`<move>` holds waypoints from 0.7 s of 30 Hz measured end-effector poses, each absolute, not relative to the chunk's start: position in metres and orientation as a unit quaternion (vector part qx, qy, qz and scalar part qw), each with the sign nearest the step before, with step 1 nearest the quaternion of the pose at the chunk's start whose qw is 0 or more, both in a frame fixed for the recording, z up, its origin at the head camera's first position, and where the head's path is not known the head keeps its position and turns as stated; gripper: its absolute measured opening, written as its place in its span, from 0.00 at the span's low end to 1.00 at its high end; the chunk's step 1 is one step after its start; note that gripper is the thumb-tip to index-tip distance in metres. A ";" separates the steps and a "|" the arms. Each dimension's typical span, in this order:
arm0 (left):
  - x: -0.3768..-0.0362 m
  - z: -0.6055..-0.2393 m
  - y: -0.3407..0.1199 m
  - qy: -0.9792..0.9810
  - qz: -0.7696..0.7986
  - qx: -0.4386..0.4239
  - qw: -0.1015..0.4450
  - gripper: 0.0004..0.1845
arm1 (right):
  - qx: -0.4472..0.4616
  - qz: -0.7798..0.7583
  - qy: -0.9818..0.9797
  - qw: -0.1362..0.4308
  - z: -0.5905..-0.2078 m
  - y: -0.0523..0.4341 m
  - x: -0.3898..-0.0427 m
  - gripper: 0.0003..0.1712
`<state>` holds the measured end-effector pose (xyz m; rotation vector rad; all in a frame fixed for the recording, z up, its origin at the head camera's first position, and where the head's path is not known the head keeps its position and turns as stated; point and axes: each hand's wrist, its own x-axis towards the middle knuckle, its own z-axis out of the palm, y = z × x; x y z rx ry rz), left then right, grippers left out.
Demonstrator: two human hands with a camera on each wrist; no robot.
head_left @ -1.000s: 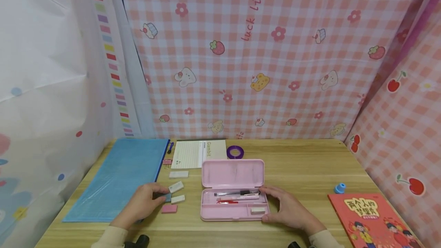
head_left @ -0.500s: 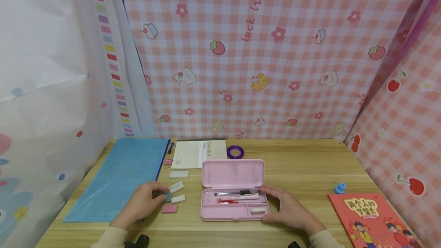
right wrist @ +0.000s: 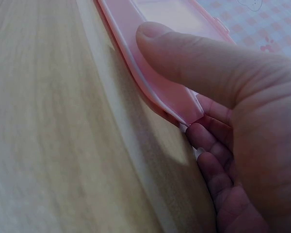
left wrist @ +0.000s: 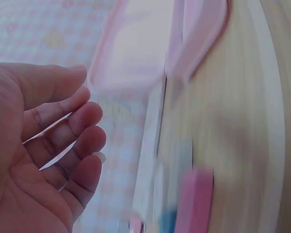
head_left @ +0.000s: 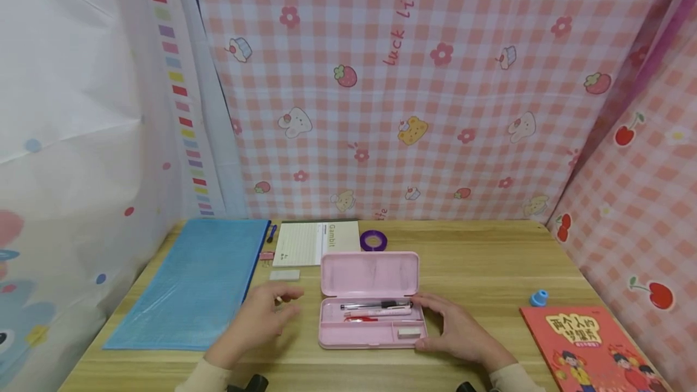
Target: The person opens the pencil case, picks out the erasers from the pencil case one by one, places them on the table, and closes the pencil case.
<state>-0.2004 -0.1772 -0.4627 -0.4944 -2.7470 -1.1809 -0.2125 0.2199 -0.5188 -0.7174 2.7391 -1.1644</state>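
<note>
My left hand point(head_left: 267, 316) is over the table left of an open pink pencil case point(head_left: 354, 334). Its fingers are loosely bent with nothing between them in the left wrist view. Past them lie a pink eraser point(left wrist: 196, 201), a blue eraser point(left wrist: 168, 221) and blurred white ones; in the head view the hand covers these. A white eraser point(head_left: 285, 275) shows behind the hand. My right hand point(head_left: 456, 328) grips the case's right end, thumb at the front corner, fingers along the side. Inside are a black pen point(head_left: 376, 305), a pink pen, a red pen and a white eraser point(head_left: 409, 333).
A blue zip folder point(head_left: 190, 286) lies at the left. Behind the case are a notepad point(head_left: 299, 244) and a purple tape roll point(head_left: 373, 240). A pink binder clip point(head_left: 267, 256) sits by the folder. At the right are a red book point(head_left: 588, 343) and a small blue object point(head_left: 539, 298).
My left hand has let go of the blue eraser and moved right toward the case, fingers spreading. The right hand stays on the case's right end.
</note>
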 end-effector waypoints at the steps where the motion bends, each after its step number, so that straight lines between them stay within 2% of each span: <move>1: -0.201 -0.462 -0.171 -0.902 -0.393 -0.173 0.052 0.09 | -0.232 -0.381 0.894 0.042 -0.519 0.220 -0.212 0.49; 9: -0.201 -0.460 -0.128 -0.884 -0.418 -0.207 -0.013 0.10 | -0.224 -0.386 0.893 0.052 -0.517 0.220 -0.212 0.49; 21: -0.201 -0.471 -0.071 -0.857 -0.432 -0.281 -0.001 0.11 | -0.233 -0.382 0.893 0.037 -0.520 0.221 -0.213 0.49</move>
